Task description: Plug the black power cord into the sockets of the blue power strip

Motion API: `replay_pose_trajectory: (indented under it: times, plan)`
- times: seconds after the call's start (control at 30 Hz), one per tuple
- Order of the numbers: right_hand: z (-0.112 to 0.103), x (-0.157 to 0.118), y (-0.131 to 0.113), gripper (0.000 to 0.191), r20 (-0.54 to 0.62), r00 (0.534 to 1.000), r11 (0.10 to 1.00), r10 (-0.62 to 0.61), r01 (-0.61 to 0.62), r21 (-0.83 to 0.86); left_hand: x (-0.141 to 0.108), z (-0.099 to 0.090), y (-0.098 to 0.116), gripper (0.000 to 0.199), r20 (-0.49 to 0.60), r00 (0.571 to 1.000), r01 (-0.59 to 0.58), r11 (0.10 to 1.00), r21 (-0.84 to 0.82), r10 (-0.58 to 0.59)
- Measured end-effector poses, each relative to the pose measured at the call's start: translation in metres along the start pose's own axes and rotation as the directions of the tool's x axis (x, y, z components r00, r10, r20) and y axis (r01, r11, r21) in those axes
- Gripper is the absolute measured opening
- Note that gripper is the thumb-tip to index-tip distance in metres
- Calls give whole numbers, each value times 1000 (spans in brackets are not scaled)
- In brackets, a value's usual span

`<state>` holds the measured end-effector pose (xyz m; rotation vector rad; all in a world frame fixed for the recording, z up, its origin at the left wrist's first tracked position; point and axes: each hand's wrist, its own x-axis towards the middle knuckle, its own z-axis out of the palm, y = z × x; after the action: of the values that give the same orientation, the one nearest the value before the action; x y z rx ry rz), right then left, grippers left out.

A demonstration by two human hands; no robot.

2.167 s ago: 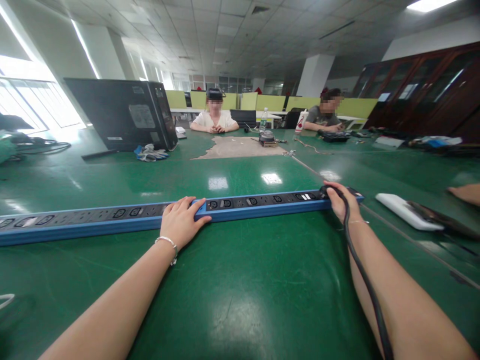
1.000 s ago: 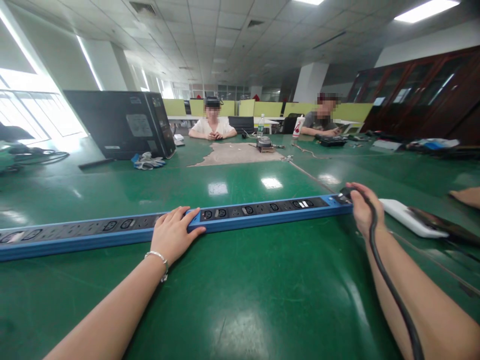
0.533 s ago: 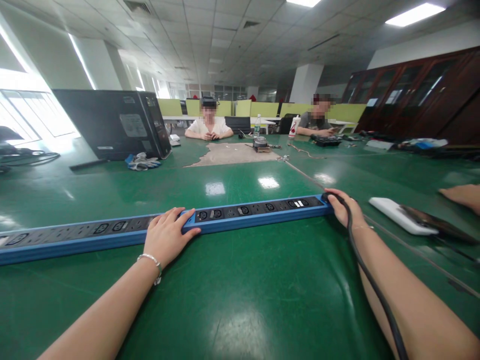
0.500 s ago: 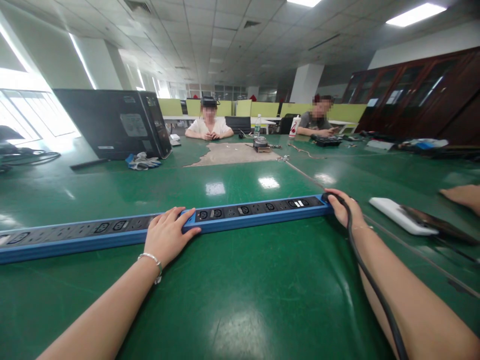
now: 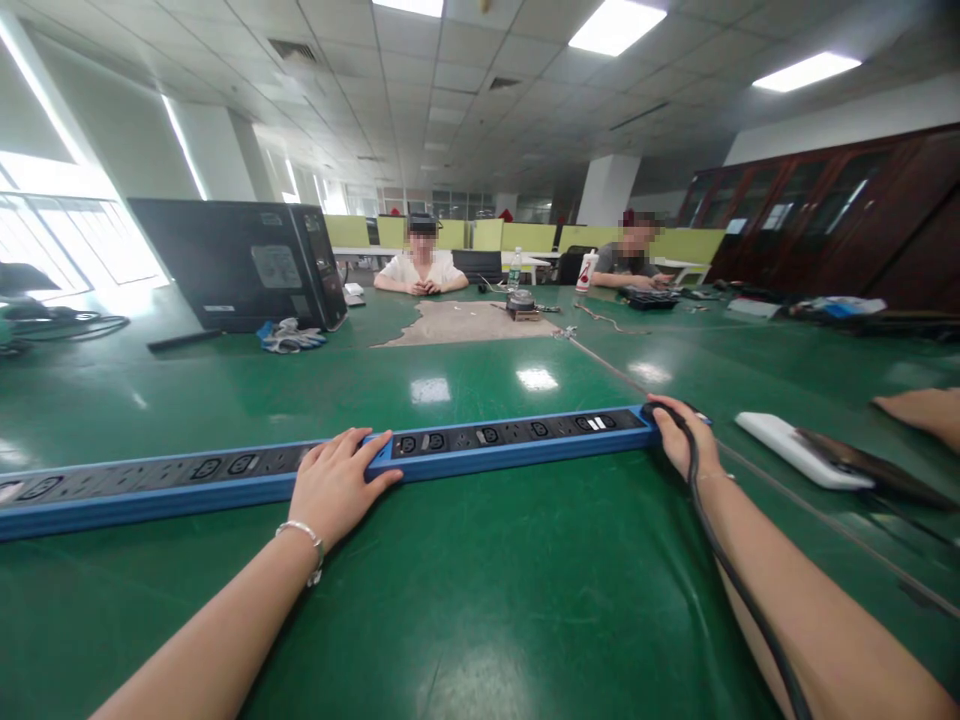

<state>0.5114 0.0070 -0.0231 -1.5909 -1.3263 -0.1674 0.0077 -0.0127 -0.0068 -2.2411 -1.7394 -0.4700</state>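
Observation:
A long blue power strip (image 5: pixel 517 443) with black sockets lies across the green table, running out of view at the left. My left hand (image 5: pixel 339 482) is laid over its middle, fingers across the top and thumb along the near side, gripping it. At the strip's right end, my right hand (image 5: pixel 681 440) is closed round the end where a black cable (image 5: pixel 720 550) comes out. The cable runs back along my right forearm. The fingertips of my right hand are partly hidden.
A black computer case (image 5: pixel 232 262) stands at the back left, gloves (image 5: pixel 291 337) beside it. A white box-like object (image 5: pixel 799 450) and a dark flat object (image 5: pixel 874 465) lie at the right, near another person's arm (image 5: pixel 919 412). Two people sit across the green table (image 5: pixel 480 590).
The view has tipped up slightly, so everything sits a little lower in the picture. Both hands keep their places on the power strip.

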Motion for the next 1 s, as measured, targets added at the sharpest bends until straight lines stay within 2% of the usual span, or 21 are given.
replay_pose_trajectory:
  times: [0.33, 0.4, 0.5, 0.53, 0.63, 0.7, 0.87, 1.0]
  plan:
    - [-2, -4, -17, 33, -54, 995, 994, 81, -76, 78, -1, 0, 0, 51, 0, 1000, 1, 1000, 0, -1]
    - [-2, -2, -22, 32, -133, 986, 984, 97, -75, 163, -1, 0, 0, 51, 2, 1000, 2, 1000, 3, -2]
    - [-2, 0, -33, 34, -295, 947, 944, 129, -26, 330, 0, -1, 0, 51, 8, 1000, -1, 1000, 2, 1]
    - [-1, 0, -36, 34, -288, 949, 936, 125, -17, 351, 0, -1, 0, 51, 10, 1000, -3, 1000, 1, 3]
    - [2, -4, -40, 32, -90, 993, 956, 73, -44, 291, 0, -1, 0, 51, 11, 1000, -1, 1000, 3, 1]
    - [4, -7, -38, 33, -7, 998, 972, 56, -53, 228, 0, -1, 0, 51, 6, 1000, 0, 1000, 4, 0]
    - [10, -6, -24, 37, 7, 999, 992, 33, -33, 125, 0, 0, 0, 51, -1, 1000, -8, 1000, -1, 8]
    - [10, -5, -24, 36, 7, 1000, 997, 13, -14, 78, -1, 0, 0, 52, 3, 1000, -1, 1000, 0, 1]
